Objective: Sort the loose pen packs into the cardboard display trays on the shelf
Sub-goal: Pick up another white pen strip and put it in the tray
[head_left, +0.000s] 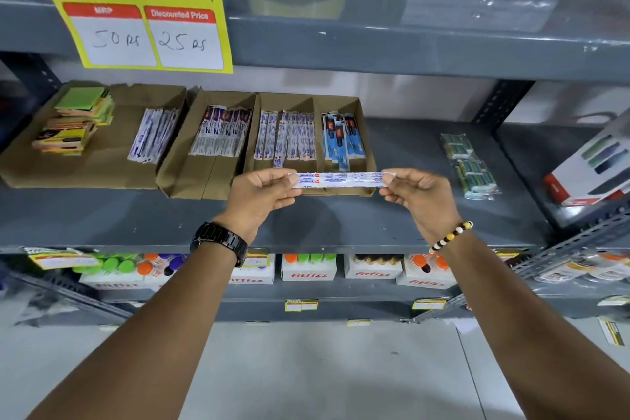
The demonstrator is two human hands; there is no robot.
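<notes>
A slim white pen pack [342,179] with red and blue print is held level between my two hands, just in front of the trays. My left hand [262,191] pinches its left end and my right hand [417,193] pinches its right end. Behind it, cardboard display trays [361,112] sit side by side on the grey shelf. One compartment holds matching white packs [288,140], another holds blue packs [344,141]. Further left lie purple-topped packs [221,135] and clear-wrapped blue-print packs [153,135].
A stack of coloured sticky notes [76,119] fills the left tray. Green-and-blue wrapped bundles [470,165] lie loose on the shelf to the right, beside a white box [589,167]. A yellow price sign [146,14] hangs above. White boxes of bottles [308,269] stand on the shelf below.
</notes>
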